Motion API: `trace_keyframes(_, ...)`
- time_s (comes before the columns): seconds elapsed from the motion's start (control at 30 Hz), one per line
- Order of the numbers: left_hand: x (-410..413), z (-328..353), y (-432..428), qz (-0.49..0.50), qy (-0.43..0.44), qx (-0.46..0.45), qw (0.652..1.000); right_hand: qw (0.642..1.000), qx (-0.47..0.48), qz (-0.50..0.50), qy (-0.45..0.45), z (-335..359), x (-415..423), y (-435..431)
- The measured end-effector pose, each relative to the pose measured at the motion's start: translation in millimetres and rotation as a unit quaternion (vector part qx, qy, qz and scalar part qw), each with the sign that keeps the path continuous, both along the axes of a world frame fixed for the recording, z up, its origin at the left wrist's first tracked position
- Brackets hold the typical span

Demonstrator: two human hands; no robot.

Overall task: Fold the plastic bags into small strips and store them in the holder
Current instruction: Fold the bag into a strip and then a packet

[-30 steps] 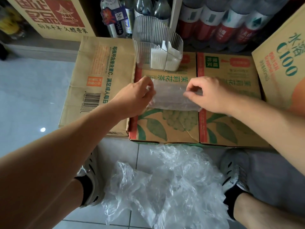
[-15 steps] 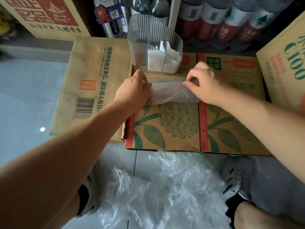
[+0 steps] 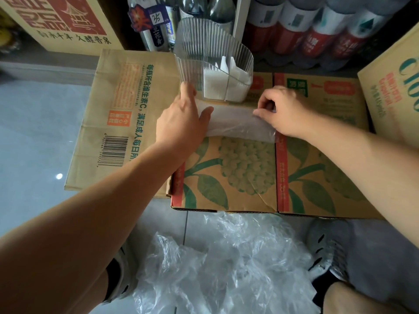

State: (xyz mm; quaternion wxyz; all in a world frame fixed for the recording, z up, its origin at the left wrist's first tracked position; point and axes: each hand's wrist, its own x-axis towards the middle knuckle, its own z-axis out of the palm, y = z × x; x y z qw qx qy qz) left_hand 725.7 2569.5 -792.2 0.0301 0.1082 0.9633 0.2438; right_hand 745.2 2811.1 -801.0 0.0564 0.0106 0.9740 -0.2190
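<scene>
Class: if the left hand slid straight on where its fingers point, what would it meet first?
Probably the clear holder: the left hand, flat on the folded plastic bag, points at its near left corner. Depth is unclear; they may already touch.

The floor (image 3: 34,132) is pale, glossy tile with thin grout lines, and 1 small bright spot of light (image 3: 59,176) reflects off it at the left. 2 flattened cartons lie side by side on it: a plain brown one (image 3: 113,123) with green lettering and a barcode, and one (image 3: 247,168) printed with green leaves and a flower cluster. Behind them stand dark bottles with blue labels (image 3: 156,30), a white upright post (image 3: 240,17) and shrink-wrapped bottles with red labels (image 3: 317,41). A box with a red panel (image 3: 59,17) sits at the far left, a box with green lettering (image 3: 394,91) at the right.
</scene>
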Motion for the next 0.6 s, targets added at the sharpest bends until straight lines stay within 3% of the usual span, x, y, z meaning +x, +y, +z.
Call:
trace_keyframes(0.1, 11.4, -4.5, -3.6, -0.064, 0.137, -0.048, 0.987, 1.0, 0.007, 0.006, 0.004, -0.9, -0.2, 0.6)
trace_keyframes(0.17, 21.2, -10.9, -2.9, -0.154, 0.174, -0.063, 0.97, 1.0, 0.019, 0.008, 0.001, -0.5, 0.7, 0.8)
trace_keyframes(0.27, 32.0, -26.5, -4.1, -0.259, 0.112, -0.11, 0.953, 0.999, 0.035, 0.006, 0.006, 1.3, 2.4, -0.4)
trace_keyframes(0.37, 33.0, -37.9, -10.9, -0.263, 0.066, -0.15, 0.951, 0.997, 0.065, -0.03, 0.019, 2.5, 5.3, -3.5)
trace_keyframes(0.47, 30.3, -41.9, -13.3, -0.274, 0.049, -0.165, 0.946, 0.987, 0.086, -0.047, 0.126, 5.9, 25.2, -17.2)
trace_keyframes(0.53, 30.5, -42.3, -13.2, -0.282, 0.056, -0.177, 0.941, 0.978, 0.094, 0.029, 0.186, 5.1, 47.7, -34.4)
trace_keyframes(0.6, 31.1, -43.0, -13.8, -0.288, 0.067, -0.193, 0.936, 0.98, 0.104, 0.123, 0.114, -2.9, 68.8, -52.5)
